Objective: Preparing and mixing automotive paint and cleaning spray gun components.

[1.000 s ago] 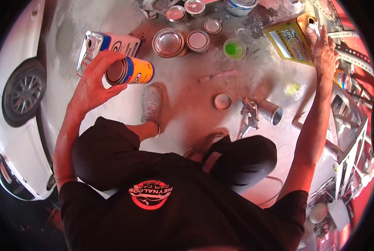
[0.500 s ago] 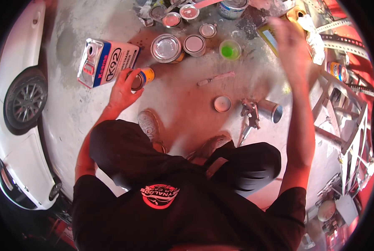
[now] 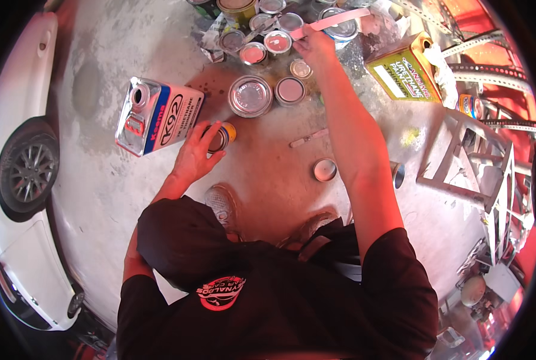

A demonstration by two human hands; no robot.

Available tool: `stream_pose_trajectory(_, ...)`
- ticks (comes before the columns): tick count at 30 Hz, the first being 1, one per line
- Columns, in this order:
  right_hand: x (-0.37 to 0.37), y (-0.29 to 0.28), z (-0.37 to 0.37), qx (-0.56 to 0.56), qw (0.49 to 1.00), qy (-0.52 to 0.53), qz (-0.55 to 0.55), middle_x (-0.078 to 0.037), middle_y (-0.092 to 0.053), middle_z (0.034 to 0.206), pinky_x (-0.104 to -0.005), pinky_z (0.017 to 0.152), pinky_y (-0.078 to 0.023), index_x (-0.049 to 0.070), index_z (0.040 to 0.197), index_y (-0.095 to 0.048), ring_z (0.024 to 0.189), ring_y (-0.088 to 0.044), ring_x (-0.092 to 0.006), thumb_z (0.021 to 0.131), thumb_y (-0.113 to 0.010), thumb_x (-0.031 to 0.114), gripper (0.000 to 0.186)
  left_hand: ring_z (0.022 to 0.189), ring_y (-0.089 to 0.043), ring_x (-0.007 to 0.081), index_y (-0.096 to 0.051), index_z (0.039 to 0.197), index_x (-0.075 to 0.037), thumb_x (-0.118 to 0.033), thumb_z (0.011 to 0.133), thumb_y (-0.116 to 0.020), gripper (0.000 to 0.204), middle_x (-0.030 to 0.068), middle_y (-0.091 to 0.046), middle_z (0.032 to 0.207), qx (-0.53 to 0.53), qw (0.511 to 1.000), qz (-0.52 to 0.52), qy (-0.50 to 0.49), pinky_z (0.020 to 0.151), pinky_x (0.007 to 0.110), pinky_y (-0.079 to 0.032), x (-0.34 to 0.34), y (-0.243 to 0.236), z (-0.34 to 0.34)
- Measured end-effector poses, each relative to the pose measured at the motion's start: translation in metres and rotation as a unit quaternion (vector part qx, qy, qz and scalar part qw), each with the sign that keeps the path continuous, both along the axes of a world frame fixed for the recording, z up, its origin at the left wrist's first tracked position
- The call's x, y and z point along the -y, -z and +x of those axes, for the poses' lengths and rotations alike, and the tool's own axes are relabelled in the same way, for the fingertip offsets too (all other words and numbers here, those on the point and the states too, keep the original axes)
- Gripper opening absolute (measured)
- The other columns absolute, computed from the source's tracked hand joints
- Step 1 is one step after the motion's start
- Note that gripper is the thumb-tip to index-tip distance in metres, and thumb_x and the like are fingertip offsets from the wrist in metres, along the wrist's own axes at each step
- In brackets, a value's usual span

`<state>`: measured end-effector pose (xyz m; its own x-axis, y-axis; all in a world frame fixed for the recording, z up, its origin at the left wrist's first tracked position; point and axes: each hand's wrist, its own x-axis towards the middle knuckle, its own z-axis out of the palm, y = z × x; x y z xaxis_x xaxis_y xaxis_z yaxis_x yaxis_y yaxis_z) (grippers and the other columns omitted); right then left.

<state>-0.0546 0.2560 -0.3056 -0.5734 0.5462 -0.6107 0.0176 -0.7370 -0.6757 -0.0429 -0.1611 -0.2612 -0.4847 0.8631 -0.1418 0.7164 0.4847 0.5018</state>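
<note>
My left hand [image 3: 193, 157] has its fingers and thumb closed around a small can [image 3: 224, 137] with a yellow and blue label, its round end tilted toward me. Just left of it stands a white, blue and silver rectangular thinner tin [image 3: 148, 117]. At the far group of paint pots, my right hand [image 3: 316, 49] pinches the near end of a long flat pinkish stick [image 3: 341, 19]. That end lies over a small pot of pink paint [image 3: 277, 42]. A second pot of pink paint [image 3: 253, 53] is beside it. My right forearm hides most of a spray gun and the green-filled cup.
Two lidded cans [image 3: 250, 96] [image 3: 290, 90] stand mid-floor. Nearer lie a flat paint-stained stick [image 3: 308, 138] and a round lid [image 3: 325, 170]. At right are a yellow-green thinner tin [image 3: 404, 72] and a metal frame [image 3: 469, 156]. A white car [image 3: 22, 240] stands at left.
My right hand has swung left from the yellow-green tin to the flat stick among the pots. My left hand still holds the small can. The whole view has shifted.
</note>
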Motion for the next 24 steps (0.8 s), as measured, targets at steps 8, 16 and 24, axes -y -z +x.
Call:
stream_pose_trajectory(8, 0.038, -0.081, 0.133, 0.019, 0.981, -0.157, 0.113, -0.010, -0.069, 0.106, -0.0378, 0.092, -0.056, 0.000, 0.125, -0.060, 0.099, -0.068, -0.0208, 0.103, -0.062, 0.014, 0.026, 0.129, -0.051, 0.0418, -0.047, 0.153, -0.015, -0.037, 0.081, -0.085, 0.085, 0.0194, -0.048, 0.145, -0.031, 0.998, 0.054, -0.009, 0.107, 0.050, -0.048, 0.022, -0.013, -0.011)
stream_pose_trajectory(16, 0.087, -0.120, 0.198, 0.015, 0.943, -0.321, 0.089, -0.005, -0.066, 0.101, -0.0329, 0.085, -0.054, 0.002, 0.135, -0.060, 0.088, -0.064, -0.0157, 0.108, -0.054, 0.021, 0.034, 0.127, -0.052, 0.0408, -0.052, 0.147, -0.012, -0.021, 0.077, -0.087, 0.080, 0.0168, -0.050, 0.140, -0.004, 0.997, 0.074, 0.007, 0.103, 0.049, -0.050, 0.026, 0.006, -0.001)
stream_pose_trajectory(24, 0.157, -0.113, 0.200, 0.068, 0.803, -0.516, 0.291, -0.011, -0.069, 0.086, -0.0356, 0.072, -0.055, 0.000, 0.115, -0.065, 0.074, -0.068, -0.0214, 0.106, -0.056, 0.024, 0.027, 0.120, -0.056, 0.0391, -0.054, 0.141, -0.007, -0.018, 0.076, -0.087, 0.073, 0.0174, -0.052, 0.131, 0.033, 0.995, 0.068, -0.059, 0.099, 0.046, -0.051, 0.020, -0.005, 0.009)
